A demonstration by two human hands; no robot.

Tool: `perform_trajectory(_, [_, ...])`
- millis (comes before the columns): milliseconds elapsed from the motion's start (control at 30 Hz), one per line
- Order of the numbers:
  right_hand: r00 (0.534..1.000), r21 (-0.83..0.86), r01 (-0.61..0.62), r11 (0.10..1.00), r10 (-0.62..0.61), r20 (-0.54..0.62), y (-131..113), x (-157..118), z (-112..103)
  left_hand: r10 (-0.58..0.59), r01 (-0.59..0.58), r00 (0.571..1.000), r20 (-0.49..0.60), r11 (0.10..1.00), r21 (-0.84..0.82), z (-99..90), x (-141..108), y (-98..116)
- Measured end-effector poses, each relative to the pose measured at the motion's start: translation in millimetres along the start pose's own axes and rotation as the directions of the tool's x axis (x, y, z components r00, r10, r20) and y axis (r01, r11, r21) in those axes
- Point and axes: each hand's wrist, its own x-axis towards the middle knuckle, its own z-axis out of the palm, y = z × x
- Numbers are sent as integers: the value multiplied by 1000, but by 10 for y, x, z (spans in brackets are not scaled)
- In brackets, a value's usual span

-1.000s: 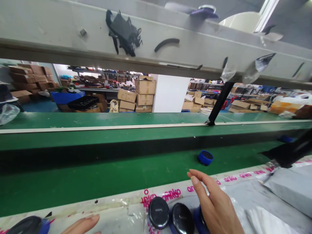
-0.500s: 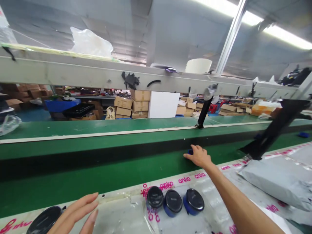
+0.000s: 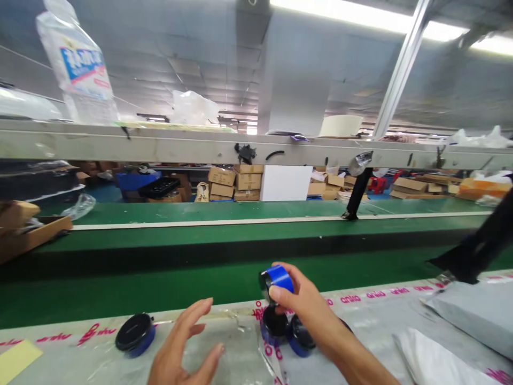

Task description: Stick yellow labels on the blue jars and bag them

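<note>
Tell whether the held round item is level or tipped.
Tipped: the round blue item in the right hand has its black face sideways.

"What is being lifted from the green surface [image 3: 152, 297]?"
"A blue piece [image 3: 281, 277]; it is being held tilted by the right hand [image 3: 302, 299] near the bench's [image 3: 377, 326] far edge."
"And the left hand [image 3: 180, 347]?"
"Being drawn clear of the leftmost black-lidded case [image 3: 135, 334]."

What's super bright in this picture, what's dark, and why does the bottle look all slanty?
In the head view, the ceiling light glares nearly white; in that same head view, a dark band, probably shadow, runs along the green surface, behind the blue-and-black round piece in the right hand; also in the head view, the bottle leans near the corner, perhaps from lens stretching.
</note>
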Motion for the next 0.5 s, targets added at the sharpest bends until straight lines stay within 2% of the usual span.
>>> perform_trajectory(67, [971, 328, -134, 935, 57, 234, 21, -216, 331, 132, -132, 991, 12, 991, -22, 49, -53, -23])
perform_trajectory(100, [946, 423, -203, 883, 66, 317, 50, -291, 463, 180, -179, 983, 21, 983, -34, 63, -79, -29])
perform_trajectory(133, [919, 481, -273, 833, 77, 388, 85, -345, 575, 199, -197, 980, 28, 979, -49, 69, -102, -26])
perform_trajectory(200, [869, 525, -392, 755, 116, 481, 155, -403, 759, 135, -131, 990, 44, 987, -93, 57, -135, 21])
perform_trajectory(267, [856, 538, -428, 726, 136, 498, 200, -429, 908, 4, 6, 998, 66, 987, -159, 25, -142, 115])
perform_trajectory(367, [893, 563, -373, 737, 121, 433, 220, -462, 1074, -158, 173, 984, 79, 950, -261, -39, -106, 272])
perform_trajectory(433, [898, 561, -372, 739, 135, 419, 225, -472, 1134, -223, 236, 972, 79, 913, -332, -77, -68, 338])
perform_trajectory(500, [892, 553, -386, 738, 146, 427, 238, -465, 1153, -235, 256, 967, 101, 875, -410, -106, -37, 363])
